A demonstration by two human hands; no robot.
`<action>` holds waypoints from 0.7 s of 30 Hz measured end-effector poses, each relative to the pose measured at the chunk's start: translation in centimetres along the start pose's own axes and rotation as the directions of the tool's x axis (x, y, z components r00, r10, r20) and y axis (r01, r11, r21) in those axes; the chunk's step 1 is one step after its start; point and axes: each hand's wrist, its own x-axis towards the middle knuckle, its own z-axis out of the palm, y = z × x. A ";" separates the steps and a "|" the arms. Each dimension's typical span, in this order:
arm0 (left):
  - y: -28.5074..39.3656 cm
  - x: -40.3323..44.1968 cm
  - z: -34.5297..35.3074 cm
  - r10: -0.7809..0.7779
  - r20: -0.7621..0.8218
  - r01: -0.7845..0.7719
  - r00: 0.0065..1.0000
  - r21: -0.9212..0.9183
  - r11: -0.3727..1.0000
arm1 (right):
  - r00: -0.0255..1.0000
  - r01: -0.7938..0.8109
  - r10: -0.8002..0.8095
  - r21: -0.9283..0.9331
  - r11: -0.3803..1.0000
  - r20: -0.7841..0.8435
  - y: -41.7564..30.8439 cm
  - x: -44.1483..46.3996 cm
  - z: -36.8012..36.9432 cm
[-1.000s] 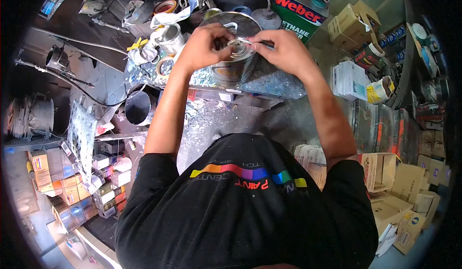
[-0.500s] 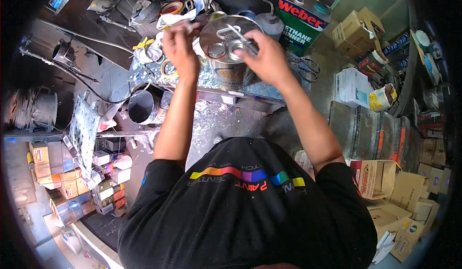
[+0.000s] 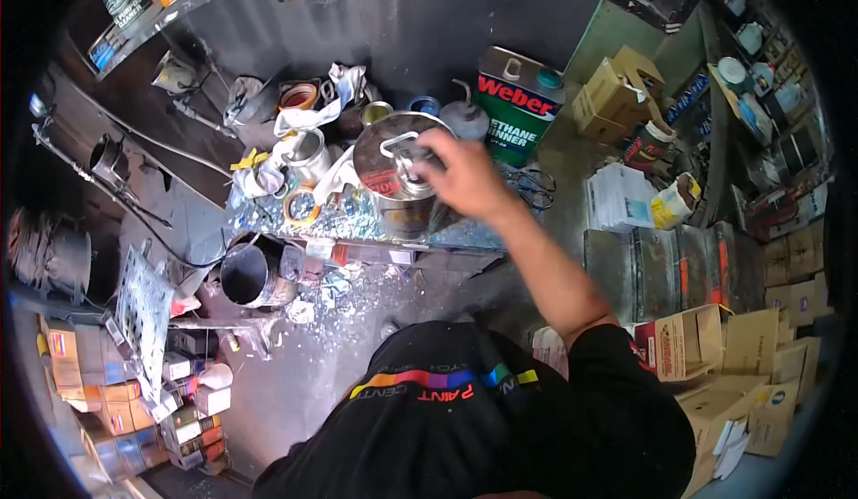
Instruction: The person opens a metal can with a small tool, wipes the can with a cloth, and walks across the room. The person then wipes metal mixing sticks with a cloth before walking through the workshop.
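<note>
A round metal can stands on the paint-spattered bench, with a wire handle and a spout opening on its lid. Over the right side of that lid is my right hand, its fingers bent around something I cannot make out. Its fingertips are near the handle and the spout. My left hand is out of the picture. White cloth lies against the can's left side.
A green Weber can and a grey bottle stand behind to the right. Left are an open silver tin, a tape roll and rags. A black bucket sits below the bench's front edge.
My left hand has moved from beside the can out of view. My right hand stays over the lid. The view has tilted up, showing more wall and shelf.
</note>
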 end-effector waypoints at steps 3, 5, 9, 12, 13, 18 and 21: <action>0.4 -1.7 1.1 0.138 0.117 -0.076 0.983 -0.426 0.901 | 0.985 0.078 -0.060 0.111 0.991 -0.160 3.4 1.8 -4.4; 1.5 -1.8 0.7 0.293 0.146 -0.150 0.945 -0.602 0.784 | 0.981 -0.035 0.079 0.244 0.969 -0.175 5.7 2.4 -5.0; 2.6 0.9 -1.4 0.067 -0.135 -0.138 0.989 -0.635 0.760 | 0.996 -0.008 0.013 0.046 0.999 -0.093 2.1 -0.2 -1.3; 2.6 4.0 -2.4 0.225 -0.054 -0.231 0.973 -0.221 0.948 | 0.964 0.176 -0.191 -0.096 0.980 -0.187 1.4 -1.3 2.0; 1.5 4.5 -2.0 0.204 -0.073 -0.217 0.976 -0.310 0.926 | 0.968 0.160 -0.176 -0.097 0.982 -0.178 1.2 -1.2 2.6; 4.1 3.4 -1.0 -0.004 -0.230 -0.175 0.973 -0.752 0.636 | 0.992 0.089 -0.090 -0.015 0.996 -0.091 -0.2 0.9 3.1; 2.6 3.8 -0.1 0.163 -0.316 -0.297 0.935 -0.441 0.847 | 0.997 0.052 -0.048 -0.067 0.996 0.062 -2.2 2.1 2.9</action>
